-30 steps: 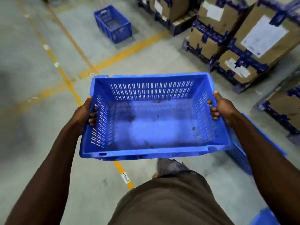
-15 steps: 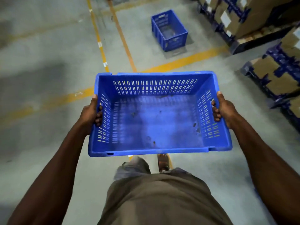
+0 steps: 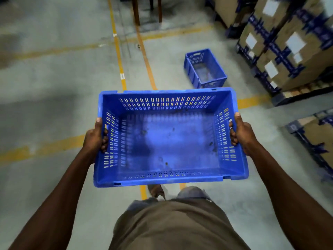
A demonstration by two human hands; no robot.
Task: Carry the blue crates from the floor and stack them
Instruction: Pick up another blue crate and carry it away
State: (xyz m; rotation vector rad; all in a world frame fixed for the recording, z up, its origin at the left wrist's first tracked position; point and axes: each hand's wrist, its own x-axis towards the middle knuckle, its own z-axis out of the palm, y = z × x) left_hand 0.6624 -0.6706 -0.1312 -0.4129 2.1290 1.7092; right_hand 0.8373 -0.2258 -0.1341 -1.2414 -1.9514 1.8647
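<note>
An empty blue slotted crate (image 3: 169, 177) hangs level in front of my waist, carried by both hands. My left hand (image 3: 95, 138) grips its left short wall, thumb on the rim and fingers through the handle slot. My right hand (image 3: 241, 134) holds the right short wall the same way. A second blue crate (image 3: 214, 83) stands empty on the concrete floor ahead and to the right, just beyond the carried crate's far rim.
Pallets of taped cardboard boxes (image 3: 288, 51) line the right side, with another pallet (image 3: 317, 136) nearer on the right. Yellow and orange floor lines (image 3: 119, 56) run ahead. Wooden furniture legs (image 3: 137, 11) stand at the top centre. Grey floor spreads to the left.
The view has swung left while I walk: the floor crate and the box pallets have slid rightward and nearer. Both hands keep the same grip on the carried crate.
</note>
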